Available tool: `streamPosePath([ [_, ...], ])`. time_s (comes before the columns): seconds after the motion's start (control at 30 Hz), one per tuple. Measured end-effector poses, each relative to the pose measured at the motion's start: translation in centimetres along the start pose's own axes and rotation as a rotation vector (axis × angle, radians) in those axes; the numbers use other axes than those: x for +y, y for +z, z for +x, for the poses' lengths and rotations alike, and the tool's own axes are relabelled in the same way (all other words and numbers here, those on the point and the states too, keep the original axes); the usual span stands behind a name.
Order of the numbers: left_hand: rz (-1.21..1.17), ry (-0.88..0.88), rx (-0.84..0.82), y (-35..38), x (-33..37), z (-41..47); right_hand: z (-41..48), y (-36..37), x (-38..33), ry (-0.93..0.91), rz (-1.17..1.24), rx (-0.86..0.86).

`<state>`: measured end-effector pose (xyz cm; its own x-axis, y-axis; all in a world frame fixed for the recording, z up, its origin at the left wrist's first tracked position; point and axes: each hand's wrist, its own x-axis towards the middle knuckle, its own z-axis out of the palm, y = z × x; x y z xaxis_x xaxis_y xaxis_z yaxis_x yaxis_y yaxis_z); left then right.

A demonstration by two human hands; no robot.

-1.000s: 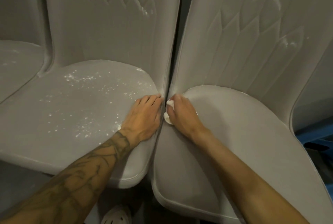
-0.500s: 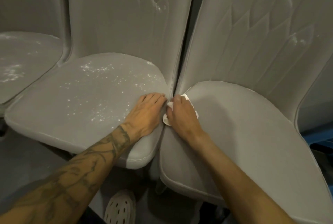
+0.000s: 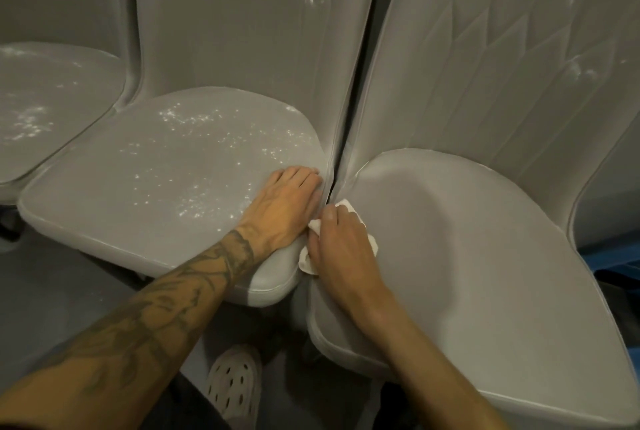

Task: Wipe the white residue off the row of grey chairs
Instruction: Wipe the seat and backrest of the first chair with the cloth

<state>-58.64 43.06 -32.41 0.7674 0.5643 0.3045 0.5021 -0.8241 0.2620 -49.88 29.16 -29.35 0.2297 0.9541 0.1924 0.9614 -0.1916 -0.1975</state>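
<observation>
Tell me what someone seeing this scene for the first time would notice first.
Most striking is the white residue speckled across the middle seat, with more on the far-left seat. At the gap between chairs, the right hand grips a white cloth on the clean-looking right seat, while the left hand rests flat on the middle seat.

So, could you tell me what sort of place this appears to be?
Probably a public waiting or seating area: moulded grey plastic chairs stand edge to edge in a row, on a plain grey floor, two seats speckled with white residue.
</observation>
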Motion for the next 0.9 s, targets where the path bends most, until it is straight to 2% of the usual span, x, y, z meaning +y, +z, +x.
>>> streamPosePath([
  [0.1,-0.002,-0.014,-0.003,-0.1,0.3,0.0,-5.6,0.2,-0.8,-0.125,-0.129,-0.057],
  [0.23,0.014,-0.018,-0.046,-0.1,0.3,0.1,-10.1,1.3,-1.3,0.041,0.028,0.023],
  [0.33,0.019,-0.014,-0.058,0.0,0.2,0.2,-9.3,1.9,-1.4,0.068,0.120,0.147],
  [0.43,0.031,-0.017,-0.072,0.0,-0.1,0.8,-7.3,2.4,-1.5,0.059,0.172,0.201],
  [0.57,0.053,-0.025,-0.081,0.3,-0.2,1.5,-3.5,2.4,-1.3,0.131,0.146,0.204],
  [0.7,0.011,-0.031,-0.072,0.5,-0.4,1.4,-1.7,1.7,-1.3,0.150,0.180,0.110],
  [0.83,-0.005,-0.033,-0.044,0.6,-0.4,1.3,-7.4,1.5,-1.7,-0.068,0.085,0.060],
  [0.9,-0.006,-0.033,-0.026,0.7,-0.5,1.2,-8.5,1.8,-1.7,-0.071,0.026,0.062],
])
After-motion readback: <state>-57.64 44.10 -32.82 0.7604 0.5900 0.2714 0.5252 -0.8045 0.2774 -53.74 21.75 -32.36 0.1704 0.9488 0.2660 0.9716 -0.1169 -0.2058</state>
